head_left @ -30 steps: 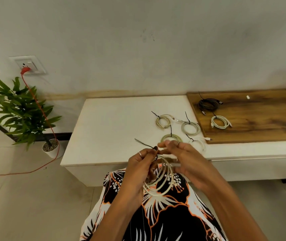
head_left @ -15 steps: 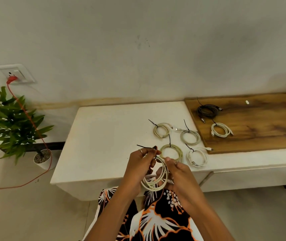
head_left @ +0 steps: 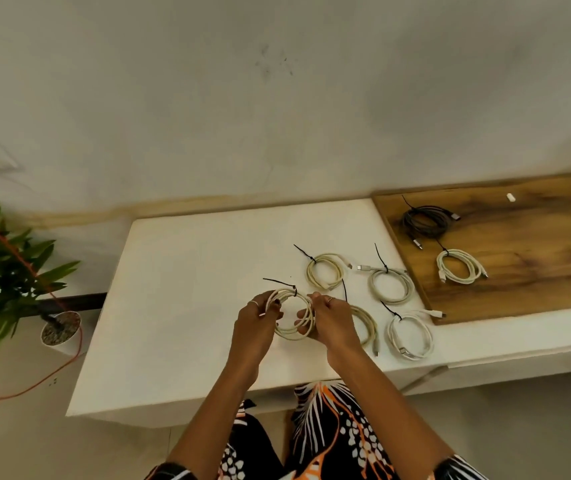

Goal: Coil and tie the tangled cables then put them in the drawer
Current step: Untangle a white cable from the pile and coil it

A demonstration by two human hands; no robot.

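Six tied coils (head_left: pixel 325 276), seventh in hands (head_left: pixel 292 320)

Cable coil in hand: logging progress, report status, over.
Left hand and right hand both grip one tied pale coil over the white table. Six tied coils lie beyond. No drawer in view.

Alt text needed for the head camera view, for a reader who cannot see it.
Both hands, left hand and right hand, hold a coiled white cable with a black tie above a white table. Four tied coils lie on the table; two more on a wooden board.
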